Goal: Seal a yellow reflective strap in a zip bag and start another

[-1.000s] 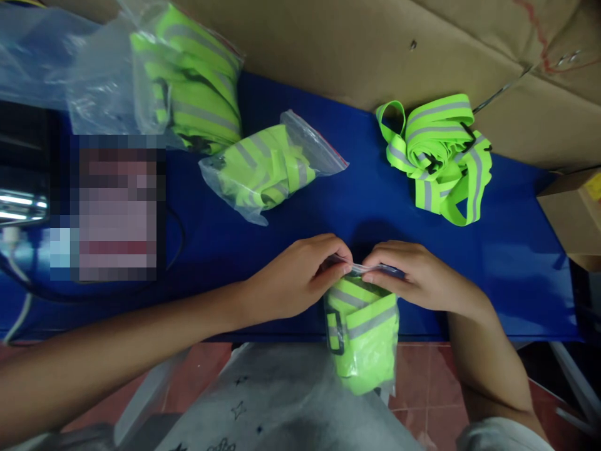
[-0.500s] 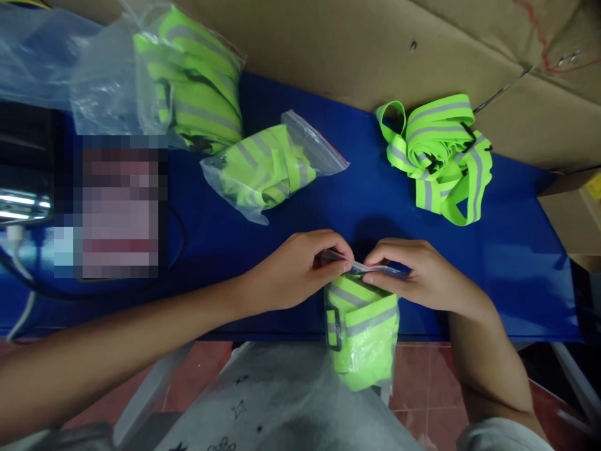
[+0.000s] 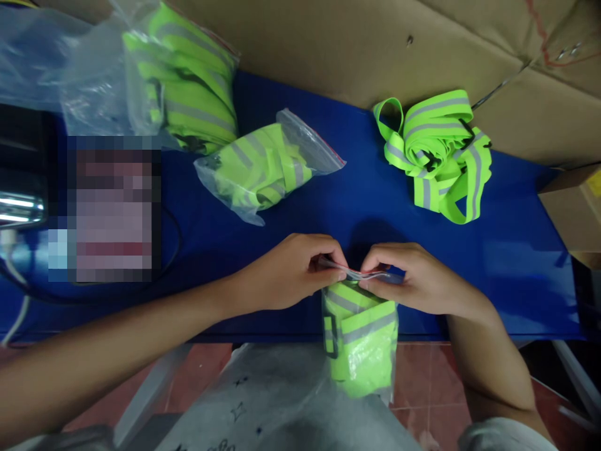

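Note:
A clear zip bag (image 3: 364, 357) hangs at the table's front edge, with a folded neon yellow-green reflective strap (image 3: 369, 329) and a black buckle inside it. My left hand (image 3: 300, 269) pinches the left part of the bag's red-lined zip top between thumb and fingers. On the other side, my right hand (image 3: 406, 275) pinches the same top edge, its fingertips close to the left ones. Beyond the hands lies a second filled zip bag (image 3: 265, 166). A loose heap of reflective straps (image 3: 436, 153) with black buckles rests at the back right.
A larger clear bag full of straps (image 3: 192, 94) stands at the back left, near more plastic bags (image 3: 37, 59). A blurred-out device (image 3: 113, 213) and cables lie left on the blue table (image 3: 511, 263). Cardboard boxes (image 3: 338, 44) line the back; a small box (image 3: 573, 207) is right.
Both hands still pinch the zip top, lowered slightly, and more of the red zip line shows between the fingertips. The whole view has shifted a little.

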Available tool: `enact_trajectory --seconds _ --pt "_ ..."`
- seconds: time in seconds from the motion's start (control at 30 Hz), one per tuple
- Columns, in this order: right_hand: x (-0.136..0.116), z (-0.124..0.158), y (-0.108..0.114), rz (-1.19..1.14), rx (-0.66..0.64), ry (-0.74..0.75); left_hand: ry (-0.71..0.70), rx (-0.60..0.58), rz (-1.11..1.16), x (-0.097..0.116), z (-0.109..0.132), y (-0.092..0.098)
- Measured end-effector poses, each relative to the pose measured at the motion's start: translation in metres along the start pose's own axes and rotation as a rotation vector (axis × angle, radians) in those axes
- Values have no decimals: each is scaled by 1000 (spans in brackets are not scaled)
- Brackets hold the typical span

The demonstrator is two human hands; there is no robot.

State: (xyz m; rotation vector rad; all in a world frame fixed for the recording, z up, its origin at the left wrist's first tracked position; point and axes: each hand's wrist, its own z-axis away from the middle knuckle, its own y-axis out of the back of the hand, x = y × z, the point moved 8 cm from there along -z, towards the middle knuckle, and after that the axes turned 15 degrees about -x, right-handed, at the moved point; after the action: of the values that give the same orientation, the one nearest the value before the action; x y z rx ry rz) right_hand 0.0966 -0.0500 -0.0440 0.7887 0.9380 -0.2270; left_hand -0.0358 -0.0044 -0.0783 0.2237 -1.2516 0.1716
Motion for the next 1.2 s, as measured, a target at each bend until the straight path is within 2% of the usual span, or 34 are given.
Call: enact_trajectory --seconds 0.2,0.43,0.67,0.77,0.83,0.93,1.1,1.2 --pt "-3 -1 -2 16 -2 27 -10 10 9 1 1 0" --pt "-11 -2 -2 24 72 116 -49 23 -11 9 2 0" --pt "-7 -4 -1 -77 92 66 -65 13 0 12 2 -1" --pt "-5 -2 1 -86 80 29 -58 79 -8 12 3 2" --pt "-3 0 5 -84 105 -5 -39 141 -10 10 5 6" --pt "-1 5 11 -77 157 -36 -16 174 -14 9 7 10" --pt "-8 4 10 -70 220 20 -89 154 -92 16 7 11" --pt "-4 1 9 -101 242 3 -133 174 -142 20 8 10"
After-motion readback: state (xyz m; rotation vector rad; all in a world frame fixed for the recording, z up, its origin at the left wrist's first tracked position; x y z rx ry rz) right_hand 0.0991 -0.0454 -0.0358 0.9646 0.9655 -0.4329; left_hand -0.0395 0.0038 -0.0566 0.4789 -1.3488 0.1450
